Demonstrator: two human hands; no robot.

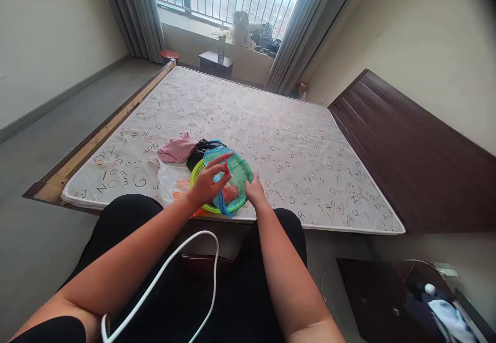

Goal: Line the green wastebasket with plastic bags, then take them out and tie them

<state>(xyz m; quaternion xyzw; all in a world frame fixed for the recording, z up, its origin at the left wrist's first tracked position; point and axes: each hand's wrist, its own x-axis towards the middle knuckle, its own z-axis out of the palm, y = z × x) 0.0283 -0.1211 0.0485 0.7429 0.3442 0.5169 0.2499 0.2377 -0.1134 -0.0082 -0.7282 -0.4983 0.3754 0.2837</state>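
Note:
Near the front edge of the mattress, a lime-green plastic basket (197, 173) holds a sheer teal-blue bag or mesh (238, 166) and some reddish stuff (231, 193). Above the basket, my left hand (206, 184) pinches a small red piece (227, 165), too small for me to tell its kind. My right hand (254, 190) is closed on the right rim of the basket, where the teal material also lies. Beside the basket are a black plastic bag (202, 150), a pink cloth (177, 148) and a white plastic bag with orange print (169, 182).
The mattress (271, 126) has printed letters, with a dark headboard (406, 157) at right. A white cable (215, 276) loops over my lap. A nightstand (358, 294) stands at lower right. By the window are a small cabinet (209, 64) and a green bottle (221, 48).

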